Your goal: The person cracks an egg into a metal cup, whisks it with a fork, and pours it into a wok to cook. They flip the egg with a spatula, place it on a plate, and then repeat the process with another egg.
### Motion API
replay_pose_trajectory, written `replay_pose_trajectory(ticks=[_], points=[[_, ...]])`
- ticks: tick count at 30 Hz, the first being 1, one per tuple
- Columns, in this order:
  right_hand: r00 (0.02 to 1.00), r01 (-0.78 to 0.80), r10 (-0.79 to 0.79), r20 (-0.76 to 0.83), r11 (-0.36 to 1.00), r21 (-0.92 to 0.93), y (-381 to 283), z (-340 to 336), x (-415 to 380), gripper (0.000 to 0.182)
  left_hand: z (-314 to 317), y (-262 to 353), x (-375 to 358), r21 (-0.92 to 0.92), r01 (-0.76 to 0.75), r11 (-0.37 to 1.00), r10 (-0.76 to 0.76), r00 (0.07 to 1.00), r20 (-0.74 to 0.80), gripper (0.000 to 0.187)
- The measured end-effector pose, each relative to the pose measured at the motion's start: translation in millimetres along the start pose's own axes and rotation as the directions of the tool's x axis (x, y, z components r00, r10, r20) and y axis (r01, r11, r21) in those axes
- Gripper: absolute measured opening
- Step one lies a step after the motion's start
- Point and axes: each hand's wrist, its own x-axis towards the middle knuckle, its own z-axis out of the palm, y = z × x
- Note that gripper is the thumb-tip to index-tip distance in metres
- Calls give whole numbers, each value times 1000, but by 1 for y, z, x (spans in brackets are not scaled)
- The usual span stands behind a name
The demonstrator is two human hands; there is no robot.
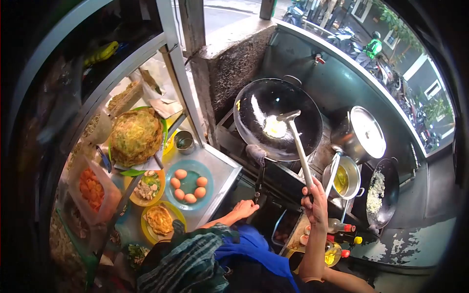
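Observation:
My right hand (316,201) is closed around the handle of a long metal spatula (301,151), whose head rests over the black wok (249,100). A white egg (275,128) lies in the wok beside the spatula's head. Low at the stove's front, my left hand (244,209) has its fingers curled, fingertips right by a burner valve (257,194); what they grip, if anything, I cannot tell. A grey cloth (256,153) is wrapped at the wok's near handle.
Several brown eggs (190,198) sit on a blue plate (207,171) at the left. Nearby are a yellow plate with an omelette (159,219) and a stacked omelette pile (137,137). On the right stand a lidded pot (346,134), an oil pot (352,188) and a smaller wok (391,195). Bottles (337,225) stand below.

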Motion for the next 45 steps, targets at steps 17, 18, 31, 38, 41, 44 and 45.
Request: replay_pose_trajectory(ticks=[17, 18, 31, 38, 41, 44, 45], points=[[866, 432, -13, 500, 525, -734, -20, -9, 221, 45, -66, -64, -160, -521, 105, 847, 8, 977, 211, 47], [846, 508, -142, 515, 512, -693, 9, -17, 240, 46, -68, -63, -161, -526, 95, 845, 10, 981, 193, 47], [744, 286, -592, 311, -139, -948, -31, -21, 148, 39, -73, -68, -188, -642, 142, 753, -11, 979, 203, 43], [838, 370, -411, 360, -57, -927, -97, -48, 42, 48, -71, -75, -170, -564, 51, 824, 127, 954, 272, 46], [860, 444, -335, 385, 120, -888, -123, -47, -5, 46, -80, -64, -171, -520, 32, 854, 119, 960, 254, 50], [863, 465, -244, 441, 46, -884, -143, -35, -39, 42, -82, -66, -171, -493, -10, 870, 141, 963, 229, 50], [847, 493, -229, 480, 1, -870, -145, -30, -51, 42, -74, -74, -166, -509, -56, 859, 182, 962, 202, 51]])
